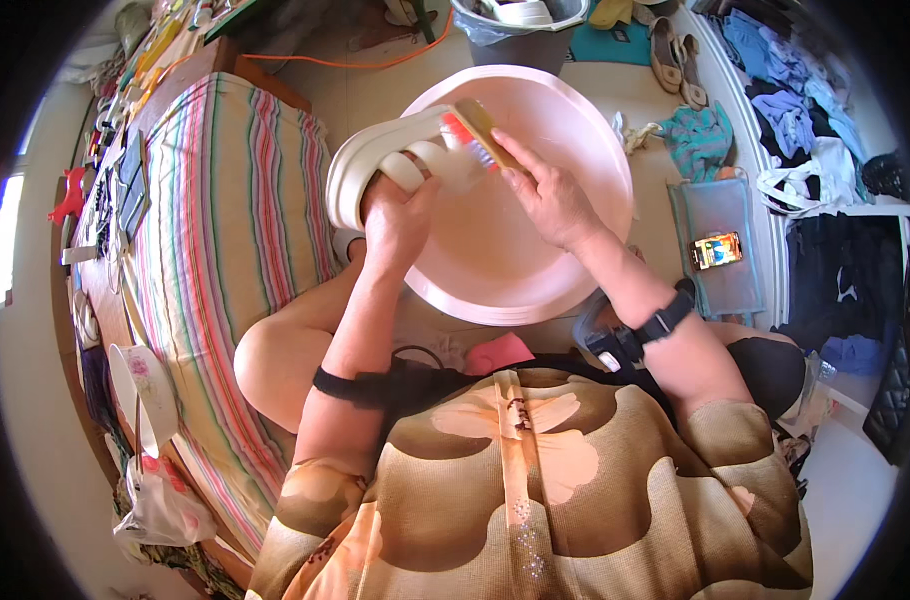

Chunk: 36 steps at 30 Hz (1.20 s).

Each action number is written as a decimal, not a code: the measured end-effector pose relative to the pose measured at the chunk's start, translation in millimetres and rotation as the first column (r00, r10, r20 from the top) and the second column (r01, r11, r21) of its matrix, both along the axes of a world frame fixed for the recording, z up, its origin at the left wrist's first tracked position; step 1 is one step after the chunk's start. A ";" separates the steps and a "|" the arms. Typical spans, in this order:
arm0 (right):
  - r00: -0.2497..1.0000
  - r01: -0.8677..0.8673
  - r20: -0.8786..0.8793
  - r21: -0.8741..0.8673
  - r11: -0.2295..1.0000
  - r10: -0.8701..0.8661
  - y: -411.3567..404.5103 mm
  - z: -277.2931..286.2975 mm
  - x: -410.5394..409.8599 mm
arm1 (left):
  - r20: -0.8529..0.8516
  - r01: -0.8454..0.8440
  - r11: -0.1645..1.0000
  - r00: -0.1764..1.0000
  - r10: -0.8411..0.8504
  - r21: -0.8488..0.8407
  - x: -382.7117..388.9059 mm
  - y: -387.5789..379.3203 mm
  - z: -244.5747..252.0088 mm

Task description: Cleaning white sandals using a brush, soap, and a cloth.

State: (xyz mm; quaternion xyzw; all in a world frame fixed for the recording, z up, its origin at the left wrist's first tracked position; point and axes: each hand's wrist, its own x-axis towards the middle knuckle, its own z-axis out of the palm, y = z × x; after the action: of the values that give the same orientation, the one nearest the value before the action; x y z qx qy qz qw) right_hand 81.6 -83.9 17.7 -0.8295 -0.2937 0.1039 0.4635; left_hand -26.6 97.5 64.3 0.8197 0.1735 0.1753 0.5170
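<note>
A white strapped sandal (350,169) is held over the left rim of a pink plastic basin (492,262). My left hand (398,214) reaches into it from the heel end, fingers under the straps and thumb outside. Gripped in my right hand (548,195) is a scrubbing brush (485,131) with a wooden back and red and white bristles. Those bristles are at the sandal's toe end, where the brush looks slightly blurred; firm contact is hard to tell. The basin's pale inside shows below both hands.
A bed with a striped sheet (199,195) runs along the left. Behind the basin stands a lined bin (515,45). A lit phone (716,250) lies on a mat at right, near a teal cloth (696,142) and beige flat shoes (676,64). Shelves of clothes (837,262) border the right.
</note>
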 end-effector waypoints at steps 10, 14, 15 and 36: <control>0.999 0.029 0.035 0.117 0.993 -0.033 -2.3 29.2 -13.5 | -0.009 -0.070 0.996 0.998 0.069 -0.058 -9.5 4.3 3.7; 0.990 0.126 0.097 -0.263 0.957 -0.103 -35.7 -36.8 15.2 | 0.158 -0.045 0.921 0.981 0.114 -0.386 -3.1 -1.1 7.2; 0.990 0.117 0.101 -0.253 0.960 -0.094 -29.3 -29.8 16.4 | 0.164 -0.052 0.925 0.979 0.122 -0.377 -3.6 5.1 12.5; 0.934 0.227 -0.348 0.414 0.882 -0.077 2.6 16.7 6.7 | 0.112 -0.075 0.611 0.958 0.263 -0.788 -29.0 44.7 4.3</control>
State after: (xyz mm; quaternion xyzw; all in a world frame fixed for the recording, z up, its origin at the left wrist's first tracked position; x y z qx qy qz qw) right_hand 88.3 -81.3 34.4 -0.6931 -0.1634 0.1301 0.6899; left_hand -55.6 142.2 68.6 0.4720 0.2516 0.2199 0.8158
